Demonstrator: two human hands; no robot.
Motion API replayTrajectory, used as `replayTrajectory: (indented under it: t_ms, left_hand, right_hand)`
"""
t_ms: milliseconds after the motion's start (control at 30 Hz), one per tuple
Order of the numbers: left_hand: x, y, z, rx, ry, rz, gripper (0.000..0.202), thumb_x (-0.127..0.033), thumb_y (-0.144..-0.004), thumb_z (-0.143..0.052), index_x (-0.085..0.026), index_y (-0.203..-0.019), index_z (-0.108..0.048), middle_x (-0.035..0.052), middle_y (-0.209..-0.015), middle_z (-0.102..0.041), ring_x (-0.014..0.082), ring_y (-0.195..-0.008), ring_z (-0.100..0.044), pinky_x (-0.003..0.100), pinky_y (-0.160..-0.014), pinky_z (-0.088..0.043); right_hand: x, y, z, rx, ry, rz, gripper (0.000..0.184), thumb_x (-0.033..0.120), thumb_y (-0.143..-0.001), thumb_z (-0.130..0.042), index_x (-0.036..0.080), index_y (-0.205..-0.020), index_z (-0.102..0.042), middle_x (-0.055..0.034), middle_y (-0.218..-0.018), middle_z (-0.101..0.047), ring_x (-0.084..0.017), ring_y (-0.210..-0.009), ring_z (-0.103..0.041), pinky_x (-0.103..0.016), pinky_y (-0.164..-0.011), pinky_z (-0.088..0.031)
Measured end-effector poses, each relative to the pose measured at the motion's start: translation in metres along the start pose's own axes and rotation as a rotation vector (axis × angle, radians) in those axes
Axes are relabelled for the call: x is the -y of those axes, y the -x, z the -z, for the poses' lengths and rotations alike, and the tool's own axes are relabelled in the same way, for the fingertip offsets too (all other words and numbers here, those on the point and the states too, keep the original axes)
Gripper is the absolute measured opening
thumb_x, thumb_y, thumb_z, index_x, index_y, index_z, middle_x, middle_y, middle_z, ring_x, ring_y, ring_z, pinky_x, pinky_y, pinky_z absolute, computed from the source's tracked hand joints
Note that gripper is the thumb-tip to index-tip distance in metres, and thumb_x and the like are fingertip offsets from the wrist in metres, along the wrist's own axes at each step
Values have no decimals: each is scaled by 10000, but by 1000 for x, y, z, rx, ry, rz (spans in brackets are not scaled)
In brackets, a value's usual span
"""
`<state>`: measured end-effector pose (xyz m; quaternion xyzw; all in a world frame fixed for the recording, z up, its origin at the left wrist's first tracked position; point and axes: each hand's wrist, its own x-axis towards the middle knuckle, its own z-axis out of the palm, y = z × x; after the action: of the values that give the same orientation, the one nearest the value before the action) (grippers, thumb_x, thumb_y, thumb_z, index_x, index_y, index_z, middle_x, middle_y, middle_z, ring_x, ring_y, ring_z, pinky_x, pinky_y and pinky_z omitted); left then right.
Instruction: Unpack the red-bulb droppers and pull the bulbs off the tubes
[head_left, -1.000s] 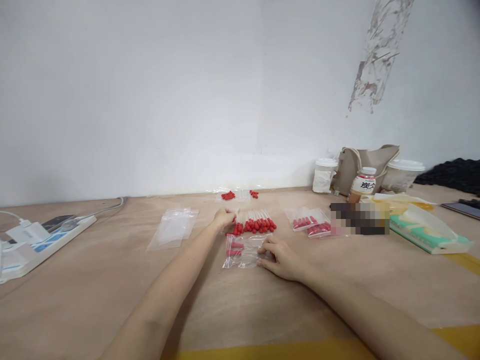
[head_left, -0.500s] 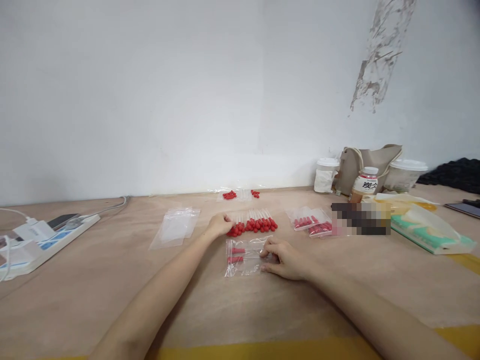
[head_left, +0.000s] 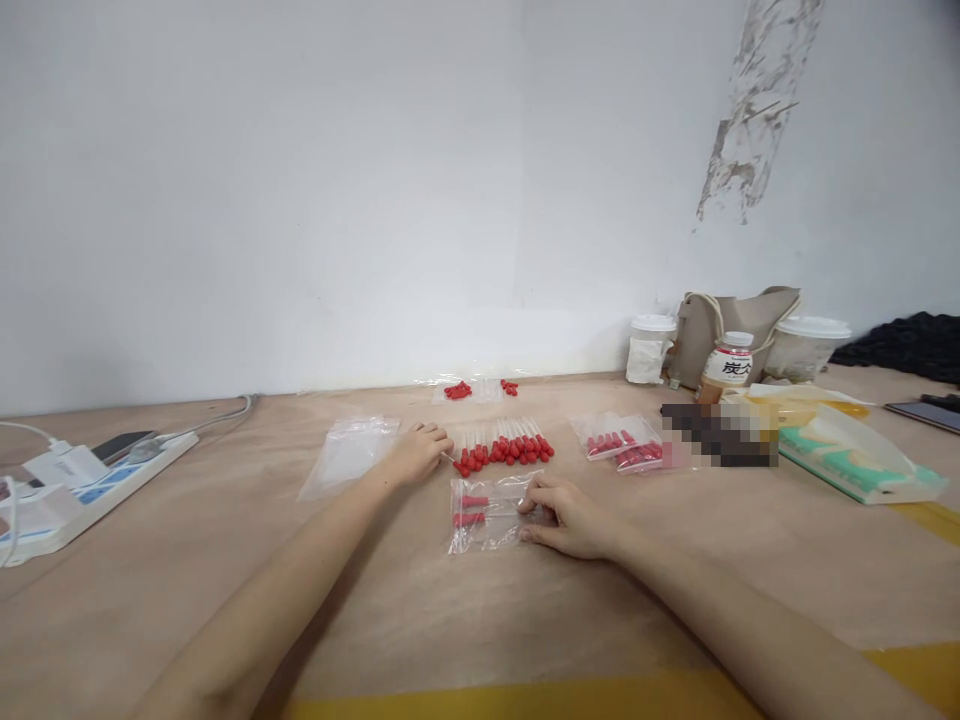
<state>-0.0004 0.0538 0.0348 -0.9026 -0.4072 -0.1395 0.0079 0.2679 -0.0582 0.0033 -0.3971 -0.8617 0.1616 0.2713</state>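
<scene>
A row of clear droppers with red bulbs (head_left: 506, 447) lies on the brown table (head_left: 465, 610). My left hand (head_left: 418, 452) rests at the row's left end, fingers pinched on one red-bulbed dropper (head_left: 459, 464). In front of the row lies a small clear zip bag (head_left: 487, 512) with two droppers inside. My right hand (head_left: 566, 517) grips the bag's right, open end, fingers curled on the plastic.
Empty clear bags (head_left: 349, 455) lie left of my left hand. Filled bags (head_left: 621, 441) sit to the right, more droppers (head_left: 469, 390) near the wall. A power strip (head_left: 90, 485) is far left. Cups, a bottle (head_left: 725, 367), a beige bag and a tissue pack (head_left: 855, 455) stand right.
My left hand has slid left and toward me, away from the row's left end, drawing one dropper out. My right hand has stayed on the bag.
</scene>
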Motion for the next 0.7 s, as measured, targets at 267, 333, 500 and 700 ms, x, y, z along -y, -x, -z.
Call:
replayTrajectory:
  t_ms: [267, 333, 500, 700]
  left_hand:
    - [-13, -9, -33, -331, 110, 250, 230, -172, -847, -303, -160, -1003, -472, 85, -1013, -527, 150, -919, -531, 272, -811, -415]
    - [-18, 0, -38, -379, 136, 297, 245, -219, -862, -297, -152, -1028, -463, 101, -1071, -515, 155, -980, -518, 271, -834, -414]
    - [-30, 21, -40, -224, 320, 333, 444, -407, -838, -385, -167, -1212, -400, 98, -1221, -498, 193, -1119, -467, 308, -930, -365]
    - [-33, 17, -34, -69, 416, 214, 484, -417, -837, -389, -197, -1267, -400, 51, -1322, -415, 179, -1211, -378, 303, -1012, -272]
  right_hand:
    - [3, 0, 2, 7, -8, -3, 185, 294, -698, -616, 167, -825, -573, -29, -833, -527, -107, -663, -500, -223, -605, -402]
    - [3, 0, 3, 6, -4, 1, 177, 289, -695, -616, 171, -821, -573, -30, -833, -530, -114, -679, -504, -228, -615, -403]
    - [2, 0, 1, -3, -10, -1, 188, 298, -695, -615, 176, -834, -581, -31, -830, -533, -120, -686, -506, -231, -609, -405]
    - [1, 0, 0, -5, -8, -21, 198, 300, -692, -621, 171, -834, -574, -29, -833, -526, -111, -663, -494, -227, -599, -399]
